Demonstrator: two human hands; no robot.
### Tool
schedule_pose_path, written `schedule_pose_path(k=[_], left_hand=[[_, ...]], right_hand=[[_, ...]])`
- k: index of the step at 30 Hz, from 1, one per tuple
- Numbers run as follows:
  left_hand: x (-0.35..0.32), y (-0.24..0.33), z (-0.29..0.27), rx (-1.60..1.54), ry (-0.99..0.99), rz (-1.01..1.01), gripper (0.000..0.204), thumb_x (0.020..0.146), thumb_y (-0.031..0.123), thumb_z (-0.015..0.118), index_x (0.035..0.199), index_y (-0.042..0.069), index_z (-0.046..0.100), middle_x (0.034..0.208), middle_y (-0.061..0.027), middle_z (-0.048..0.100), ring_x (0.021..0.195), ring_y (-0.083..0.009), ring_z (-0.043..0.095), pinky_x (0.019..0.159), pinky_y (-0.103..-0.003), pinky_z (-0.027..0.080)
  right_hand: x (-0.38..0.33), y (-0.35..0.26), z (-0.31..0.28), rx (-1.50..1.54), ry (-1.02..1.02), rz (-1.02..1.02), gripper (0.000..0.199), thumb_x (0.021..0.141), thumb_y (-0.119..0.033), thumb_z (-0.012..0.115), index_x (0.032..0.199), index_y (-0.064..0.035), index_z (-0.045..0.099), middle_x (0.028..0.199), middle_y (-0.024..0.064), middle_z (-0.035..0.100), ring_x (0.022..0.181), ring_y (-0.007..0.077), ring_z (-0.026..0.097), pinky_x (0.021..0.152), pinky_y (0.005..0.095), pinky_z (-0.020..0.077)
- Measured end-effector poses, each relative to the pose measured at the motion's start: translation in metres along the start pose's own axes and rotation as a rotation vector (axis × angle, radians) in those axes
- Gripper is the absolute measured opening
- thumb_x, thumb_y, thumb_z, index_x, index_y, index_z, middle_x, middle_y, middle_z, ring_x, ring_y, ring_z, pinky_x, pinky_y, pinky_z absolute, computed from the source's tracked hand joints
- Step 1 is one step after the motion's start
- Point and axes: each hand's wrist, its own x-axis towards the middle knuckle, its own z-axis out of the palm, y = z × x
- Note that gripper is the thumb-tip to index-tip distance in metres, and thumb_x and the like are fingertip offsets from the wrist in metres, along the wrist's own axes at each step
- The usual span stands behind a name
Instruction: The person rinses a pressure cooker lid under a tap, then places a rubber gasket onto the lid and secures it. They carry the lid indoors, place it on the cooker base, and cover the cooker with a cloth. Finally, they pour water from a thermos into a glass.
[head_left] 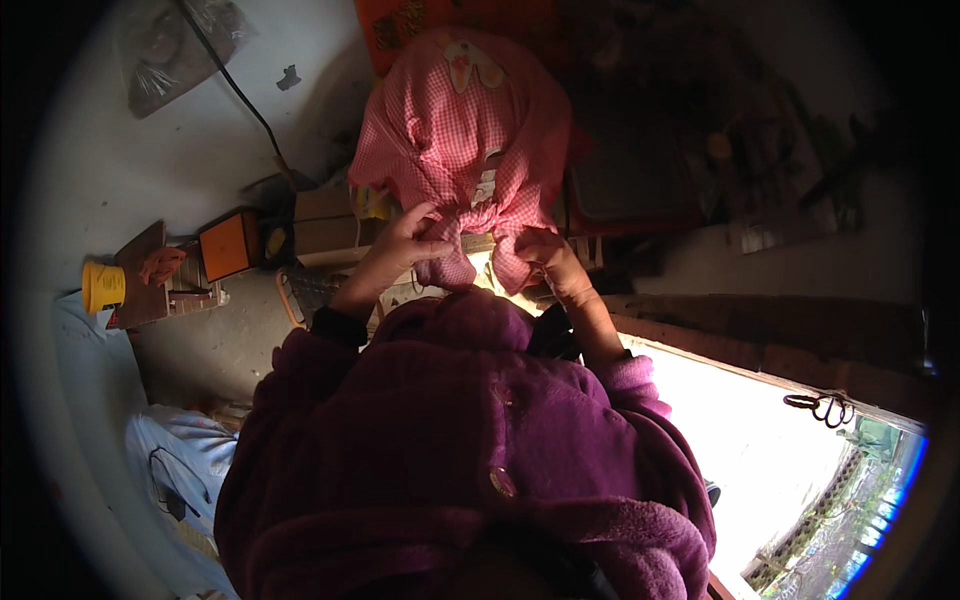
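Observation:
A pink-and-white checked cloth (520,130) drapes over something bulky in front of me, which it hides. An appliqué of pale, rounded shapes (470,68) shows near its top. Towards me the cloth gathers into a knot (484,214), and two loose ends hang below it. The left end lies in the fingers of my left hand (400,252), thumb and fingertips bent against the fabric. On the other side, my right hand (556,262) has its fingers curled round the right end. Purple fleecy sleeves cover my upper arms.
Far to the left stand a yellow tub (103,287) and an orange box (228,247). A dark cable (240,95) runs down the wall. Bright light fills an opening at the right, beside a wooden edge (760,370) with black metal loops (822,408). Light-blue fabric (185,455) lies at lower left.

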Motion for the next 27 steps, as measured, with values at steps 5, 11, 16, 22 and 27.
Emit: schedule_pose_path(k=[5,11,16,22,27], left_hand=[[0.007,-0.013,-0.009,0.007,0.156,0.192,0.031,0.087,0.005,0.062,0.116,-0.004,0.055,0.096,-0.0072,0.064,0.087,-0.0112,0.061,0.077,-0.024,0.049],[0.043,-0.018,-0.008,0.192,0.205,0.403,0.012,0.088,0.001,0.059,0.099,-0.001,0.062,0.09,-0.0011,0.064,0.083,-0.0064,0.057,0.073,-0.021,0.046],[0.051,-0.001,-0.021,0.332,0.385,0.487,0.009,0.088,0.002,0.059,0.093,0.0,0.066,0.081,-0.0001,0.064,0.074,-0.005,0.055,0.07,-0.021,0.045],[0.042,0.032,-0.044,0.192,0.466,0.601,0.01,0.088,0.002,0.06,0.095,0.0,0.067,0.085,-0.0027,0.066,0.077,-0.0059,0.058,0.071,-0.021,0.046],[0.023,0.015,-0.07,0.539,0.268,0.157,0.029,0.089,0.012,0.062,0.116,0.004,0.06,0.104,-0.0065,0.063,0.092,-0.013,0.058,0.081,-0.027,0.046]], right_hand=[[0.029,0.035,-0.07,-0.657,0.03,-0.449,0.017,0.078,-0.008,0.052,0.09,0.003,0.059,0.082,0.0075,0.06,0.077,0.0165,0.055,0.067,0.0294,0.0443],[0.121,0.088,-0.177,-0.477,0.399,-0.173,0.024,0.087,-0.019,0.051,0.075,-0.0018,0.062,0.065,0.0053,0.058,0.059,0.0142,0.053,0.053,0.0283,0.0422],[0.124,0.069,-0.202,-0.871,0.557,-0.266,0.031,0.089,-0.029,0.051,0.082,-0.0013,0.064,0.074,0.0106,0.061,0.067,0.0232,0.057,0.06,0.0342,0.0455],[0.105,0.01,-0.168,-1.577,0.593,-0.354,0.045,0.086,-0.044,0.055,0.09,-0.0012,0.067,0.087,0.0197,0.067,0.078,0.0375,0.064,0.071,0.0453,0.0504],[0.09,-0.012,-0.139,-1.603,0.604,-0.172,0.041,0.087,-0.041,0.055,0.097,-0.0021,0.063,0.093,0.0176,0.064,0.083,0.0346,0.062,0.074,0.0435,0.0493]])
